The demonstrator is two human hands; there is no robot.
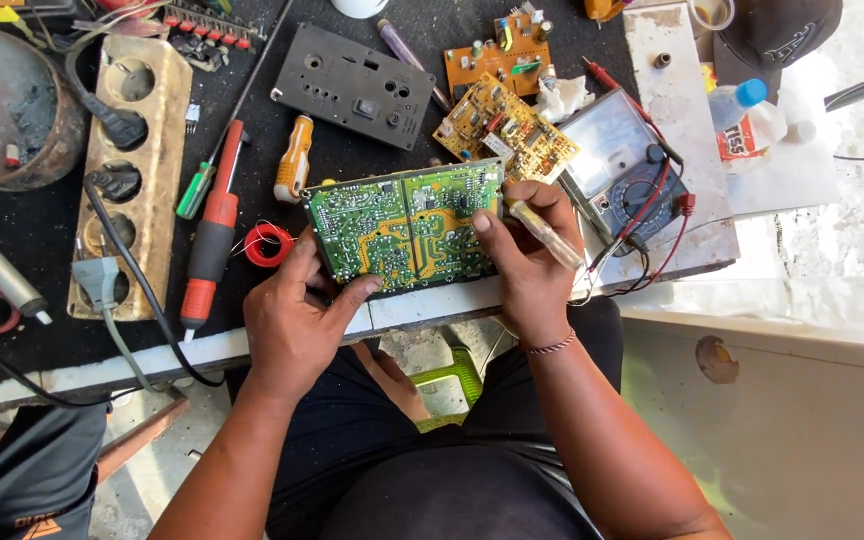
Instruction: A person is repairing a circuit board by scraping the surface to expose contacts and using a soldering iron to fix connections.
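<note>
A green circuit board [407,225] with yellow traces is held tilted above the front edge of the workbench. My left hand [297,315] grips its lower left corner, thumb on the bottom edge. My right hand [527,255] holds the board's right edge with the thumb on its face, and also carries a clear-handled screwdriver [544,232] between its fingers. A small red spool of wire [268,244] lies just left of the board.
A red soldering tool [210,240], an orange-handled screwdriver [294,160], a beige power strip [132,170], a black panel [355,86], two orange boards [505,128], an analog multimeter [624,170] with red leads and a plastic bottle [744,120] crowd the bench.
</note>
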